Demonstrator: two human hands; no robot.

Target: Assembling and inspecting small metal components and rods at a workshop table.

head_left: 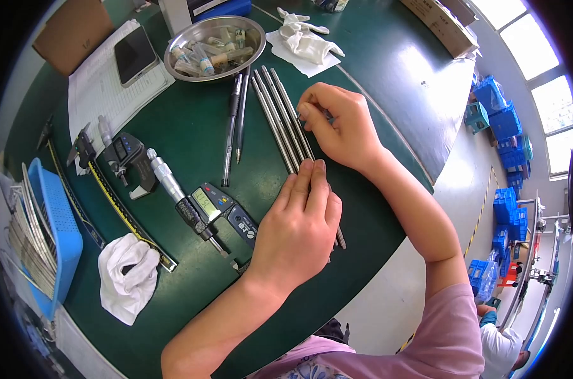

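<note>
Rods [280, 117] (thin, silvery steel) lie side by side; left hand [299, 230] presses them flat-fingered, right hand [340, 126] pinches 1.

Rods [280, 114] right of pens [234, 126] (bowl [176, 47] behind), micrometer [172, 186] farther left.

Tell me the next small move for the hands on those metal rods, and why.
Probably slide the right hand along the metal rods to even them up while the left hand presses them flat. The rods lie side by side on the green table, with their far ends staggered near the steel bowl.
</note>
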